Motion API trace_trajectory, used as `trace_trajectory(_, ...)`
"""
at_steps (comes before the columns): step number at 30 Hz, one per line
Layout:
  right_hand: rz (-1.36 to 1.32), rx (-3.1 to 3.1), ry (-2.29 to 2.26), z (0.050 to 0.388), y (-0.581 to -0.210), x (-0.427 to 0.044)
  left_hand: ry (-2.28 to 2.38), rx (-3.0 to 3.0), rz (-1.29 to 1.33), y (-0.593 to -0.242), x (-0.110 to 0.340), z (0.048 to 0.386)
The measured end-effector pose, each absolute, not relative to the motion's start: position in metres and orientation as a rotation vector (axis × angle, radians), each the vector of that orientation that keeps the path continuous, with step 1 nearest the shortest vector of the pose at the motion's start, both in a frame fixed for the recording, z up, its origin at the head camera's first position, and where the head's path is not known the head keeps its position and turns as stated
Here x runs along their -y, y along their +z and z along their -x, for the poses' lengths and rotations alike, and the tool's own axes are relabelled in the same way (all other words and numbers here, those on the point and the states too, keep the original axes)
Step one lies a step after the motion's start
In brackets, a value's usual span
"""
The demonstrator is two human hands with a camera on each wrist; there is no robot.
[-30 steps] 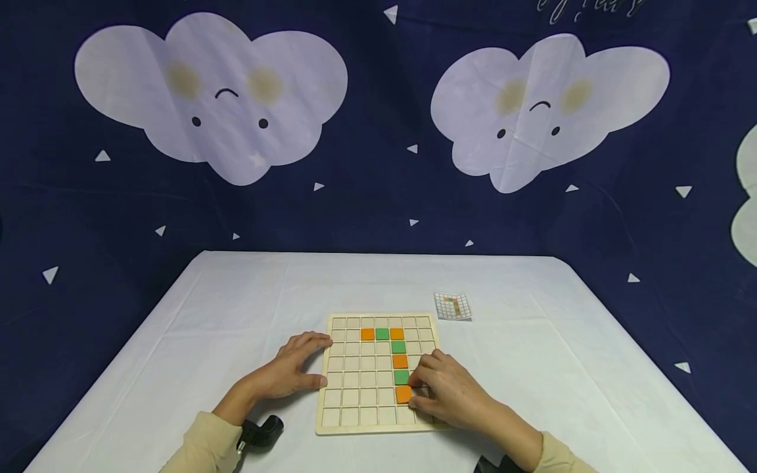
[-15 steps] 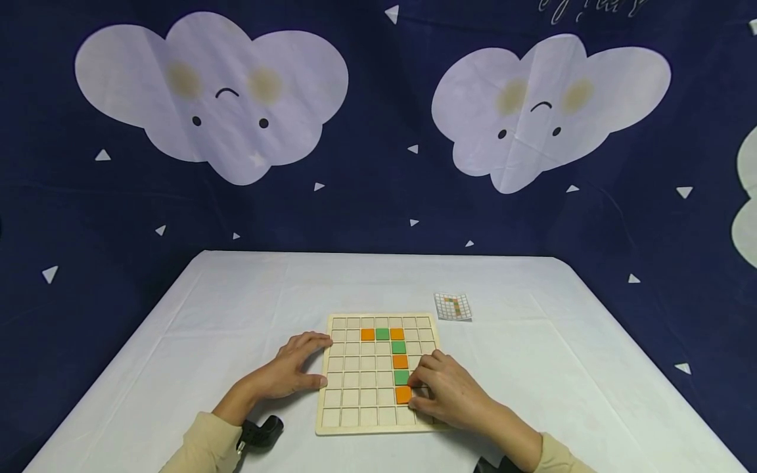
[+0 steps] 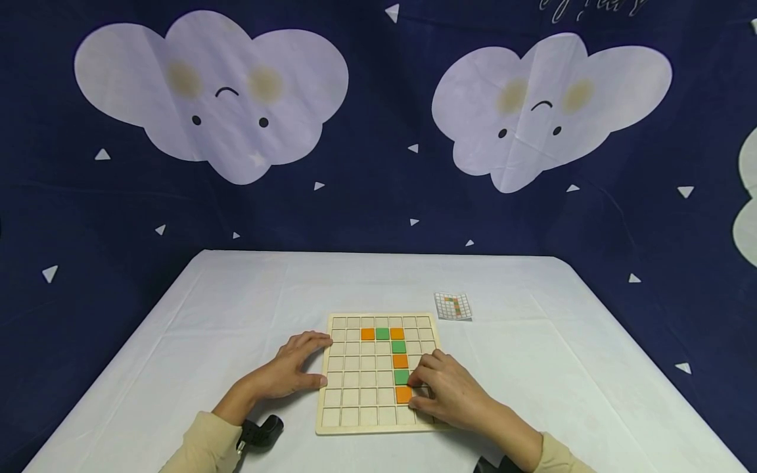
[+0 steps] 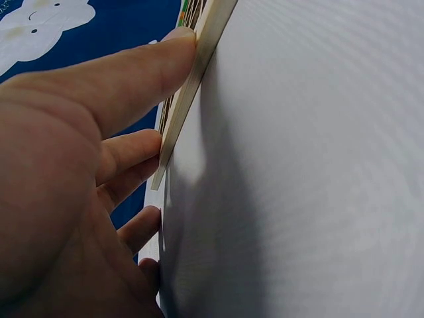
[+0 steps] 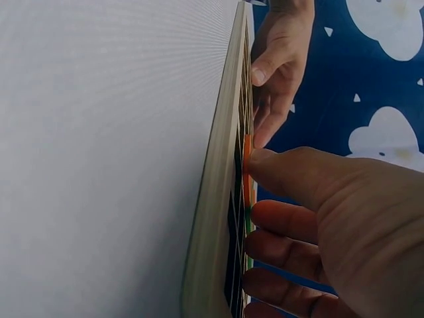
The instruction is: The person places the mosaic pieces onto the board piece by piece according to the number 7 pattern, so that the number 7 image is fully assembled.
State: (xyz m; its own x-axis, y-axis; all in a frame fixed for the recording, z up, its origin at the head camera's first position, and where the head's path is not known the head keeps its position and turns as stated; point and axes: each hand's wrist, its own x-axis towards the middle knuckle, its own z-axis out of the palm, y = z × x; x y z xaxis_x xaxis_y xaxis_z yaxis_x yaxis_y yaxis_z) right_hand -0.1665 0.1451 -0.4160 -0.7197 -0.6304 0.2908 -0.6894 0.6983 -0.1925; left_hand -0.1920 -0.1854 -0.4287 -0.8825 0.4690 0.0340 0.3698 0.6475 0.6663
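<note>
A wooden grid board (image 3: 359, 380) lies flat on the table. Orange and green square tiles sit in its cells: a short row near the far side and a column running toward the near side. My right hand (image 3: 454, 393) is over the board's right part; its thumb and index finger pinch the nearest orange tile (image 3: 403, 395). In the right wrist view, the thumb touches that orange tile (image 5: 248, 147). My left hand (image 3: 288, 369) rests against the board's left edge, fingers extended. The left wrist view shows its thumb (image 4: 146, 74) touching the board's rim (image 4: 189, 89). The right hand hides some right-side cells.
A small printed card (image 3: 453, 306) with a grid pattern lies beyond the board's far right corner. White cloth covers the table (image 3: 266, 295). Behind it hangs a dark blue backdrop (image 3: 378, 131) with clouds and small triangles.
</note>
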Motion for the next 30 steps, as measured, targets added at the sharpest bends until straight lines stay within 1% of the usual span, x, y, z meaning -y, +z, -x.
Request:
trace_trajectory(10, -1.056, 2.682, 0.437, 0.167, -0.416, -0.147, 1.055, -2.714, -0.675, -0.429, 0.185, 0.193)
trace_trajectory(22, -0.95, 2.766, 0.452, 0.171, -0.414, -0.153, 1.01, -2.718, -0.682, -0.422, 0.183, 0.193)
trace_trajectory(30, -0.883, 2.749, 0.466, 0.175, -0.413, -0.159, 0.949, -2.748, -0.598, -0.415, 0.177, 0.188)
